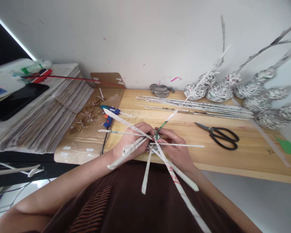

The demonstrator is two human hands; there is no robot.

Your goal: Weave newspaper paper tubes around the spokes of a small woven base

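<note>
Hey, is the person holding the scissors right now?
No, the scissors lie untouched on the wooden table, while the left hand and the right hand grip the paper sticks.

Both hands meet at one shared grip, close in front of the torso; the left hand (132, 142) comes in from the left of it, palm turned inward, fingers curled and thumb laid over the top, closed tight; the right hand (176, 149) sits just right of the grip, back of the hand up, its fingers (167, 132) bent forward and down, pinching at the same spot; the fingertips of the two hands look to be touching; both wrists are roughly straight; the bare left forearm (70, 181) runs back and down-left from the grip, the right forearm (208, 181) back and down-right, the arms forming a V that opens towards the body.
</note>
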